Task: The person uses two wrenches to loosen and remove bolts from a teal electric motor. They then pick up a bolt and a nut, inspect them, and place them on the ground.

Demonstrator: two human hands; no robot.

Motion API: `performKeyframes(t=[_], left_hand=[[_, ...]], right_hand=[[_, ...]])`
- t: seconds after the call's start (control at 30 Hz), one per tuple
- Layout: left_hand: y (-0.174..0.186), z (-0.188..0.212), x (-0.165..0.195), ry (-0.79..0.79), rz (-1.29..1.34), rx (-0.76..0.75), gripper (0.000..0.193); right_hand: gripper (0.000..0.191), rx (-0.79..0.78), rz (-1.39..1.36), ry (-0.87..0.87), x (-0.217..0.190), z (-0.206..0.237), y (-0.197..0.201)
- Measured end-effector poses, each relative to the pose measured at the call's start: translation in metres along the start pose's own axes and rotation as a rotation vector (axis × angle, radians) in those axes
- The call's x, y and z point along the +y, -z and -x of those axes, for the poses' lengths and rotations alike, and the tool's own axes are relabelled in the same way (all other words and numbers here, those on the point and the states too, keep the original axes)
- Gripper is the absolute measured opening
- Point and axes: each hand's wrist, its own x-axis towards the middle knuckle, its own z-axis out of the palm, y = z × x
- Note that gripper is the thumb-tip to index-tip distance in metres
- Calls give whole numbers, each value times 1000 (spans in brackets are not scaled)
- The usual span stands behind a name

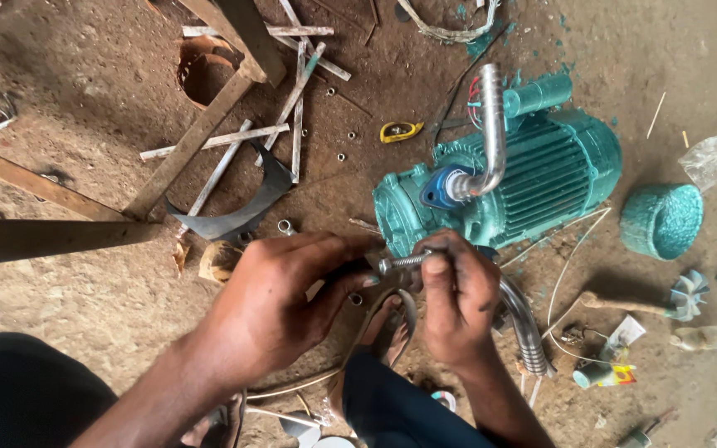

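My left hand and my right hand meet over a short threaded bolt, each pinching one end of it. Under my right hand a curved, ribbed steel pipe runs down toward the ground. Just beyond the hands lies a teal electric motor pump on the dirt floor, with a bent shiny steel pipe rising from its blue fitting. My foot in a sandal shows between the hands.
A teal fan cover and a small impeller lie right of the pump. Metal strips and angle bars, a dark curved plate, loose nuts, a yellow tool and a small tube litter the dirt.
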Motion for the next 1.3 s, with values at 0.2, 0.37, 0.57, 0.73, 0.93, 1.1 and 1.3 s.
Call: performKeyframes(t=[0.2,0.37,0.57,0.73,0.93,1.1,1.3], left_hand=[[-4,1,1,-35,-51,3,29],[-11,3,-5,-28,-230,-53,27],[-24,6,-20,38,-238,-141,35],[-40,9,-27,110,-85,-122,18],[-54,13,-35,751,214,-129,43],[-52,6,-57,928,451,-52,40],[-53,12,-46,812,514,-161,35]], right_hand=[[36,15,-37,-58,7,6,-1],[39,-54,-141,-253,11,13,-3],[37,-73,-144,-291,10,15,-5],[31,-80,-136,-319,9,16,-5],[18,-102,-109,-246,20,24,-6],[17,-74,-432,-369,32,32,-6],[18,17,-492,-559,30,50,9]])
